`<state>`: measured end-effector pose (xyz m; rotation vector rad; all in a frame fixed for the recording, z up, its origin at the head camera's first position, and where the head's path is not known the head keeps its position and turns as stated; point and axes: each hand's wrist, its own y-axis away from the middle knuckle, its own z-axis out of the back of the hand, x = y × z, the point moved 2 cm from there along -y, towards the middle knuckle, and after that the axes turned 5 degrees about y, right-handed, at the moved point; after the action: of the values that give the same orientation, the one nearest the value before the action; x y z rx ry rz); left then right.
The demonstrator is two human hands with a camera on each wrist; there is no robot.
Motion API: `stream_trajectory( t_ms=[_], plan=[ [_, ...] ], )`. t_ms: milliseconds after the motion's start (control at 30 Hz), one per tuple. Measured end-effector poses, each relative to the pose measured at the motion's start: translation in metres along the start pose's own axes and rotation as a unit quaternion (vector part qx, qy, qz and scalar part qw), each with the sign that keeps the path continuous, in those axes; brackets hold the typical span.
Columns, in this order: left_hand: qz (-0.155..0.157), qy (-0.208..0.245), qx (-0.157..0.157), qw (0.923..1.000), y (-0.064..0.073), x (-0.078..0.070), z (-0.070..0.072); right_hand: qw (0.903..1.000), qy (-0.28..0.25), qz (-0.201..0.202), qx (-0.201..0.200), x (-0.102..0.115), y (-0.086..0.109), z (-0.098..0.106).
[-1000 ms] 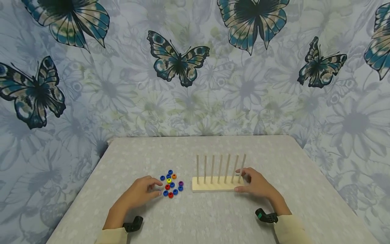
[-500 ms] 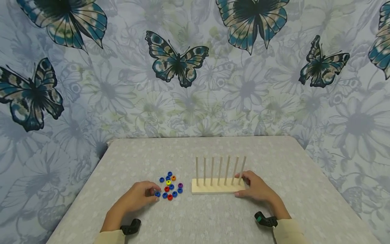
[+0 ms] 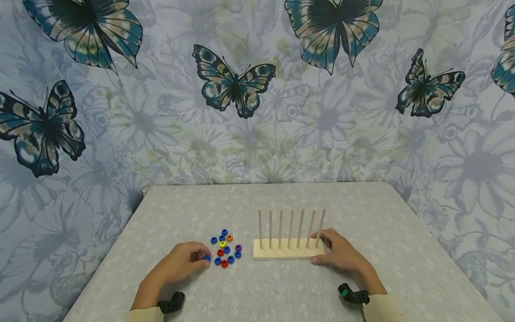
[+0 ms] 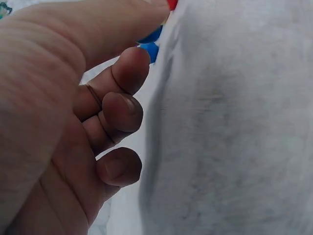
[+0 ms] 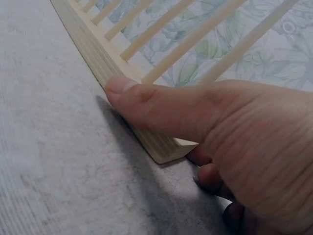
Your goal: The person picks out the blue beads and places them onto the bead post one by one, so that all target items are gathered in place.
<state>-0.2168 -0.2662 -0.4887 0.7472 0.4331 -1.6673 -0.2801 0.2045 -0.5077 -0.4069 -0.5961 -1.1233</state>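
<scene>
A blue bead (image 3: 207,258) sits between the thumb and fingertips of my left hand (image 3: 179,263), which pinches it at the left side of a loose group of beads. Several blue beads, two red, and a yellow bead (image 3: 223,244), an orange bead (image 3: 230,238) and a purple bead (image 3: 238,247) make up that group. To its right stands a wooden peg rack (image 3: 277,255) with several upright, bare pegs. My right hand (image 3: 342,251) grips the rack's right end. In the right wrist view its thumb (image 5: 146,105) presses along the base's long edge, while the other fingers are partly hidden.
A patterned light cloth covers the table (image 3: 277,295). Behind it hangs a butterfly-print backdrop (image 3: 322,120). Black devices are strapped to both wrists, one being the left wrist device (image 3: 171,303).
My left hand has come in around a blue bead at the group's left edge, and its thumb and fingers have closed on it. My right hand keeps its grip on the peg rack.
</scene>
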Motion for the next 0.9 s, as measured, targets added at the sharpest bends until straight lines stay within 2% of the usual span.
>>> stream_trajectory(
  t_ms=[133,233,333,400,567,667,767,900],
  plan=[
    [-0.012,0.005,-0.013,0.9998,0.003,-0.004,0.001,1.0000,0.005,-0.007,0.002,-0.002,0.001,0.001],
    [-0.022,0.008,-0.033,0.9992,0.004,-0.013,0.006,1.0000,0.001,-0.006,0.003,-0.003,0.000,0.001],
    [-0.048,0.004,-0.046,0.9978,0.001,-0.028,0.012,1.0000,-0.003,-0.005,0.005,-0.002,-0.001,0.001],
    [-0.075,-0.002,-0.050,0.9959,-0.002,-0.039,0.017,1.0000,-0.004,-0.006,0.005,-0.002,-0.002,0.001],
    [-0.143,-0.012,-0.072,0.9871,-0.012,-0.069,0.024,0.9999,-0.009,-0.001,0.004,-0.001,-0.003,0.002],
    [-0.176,-0.009,-0.079,0.9812,-0.017,-0.086,0.023,0.9999,-0.008,-0.001,0.006,-0.001,-0.001,0.002],
    [-0.202,0.001,-0.076,0.9763,-0.022,-0.100,0.020,1.0000,-0.002,-0.003,0.008,-0.002,0.001,0.002],
    [-0.233,0.006,-0.095,0.9678,-0.030,-0.115,0.018,0.9999,-0.007,0.007,0.007,-0.002,0.000,-0.001]
  ],
)
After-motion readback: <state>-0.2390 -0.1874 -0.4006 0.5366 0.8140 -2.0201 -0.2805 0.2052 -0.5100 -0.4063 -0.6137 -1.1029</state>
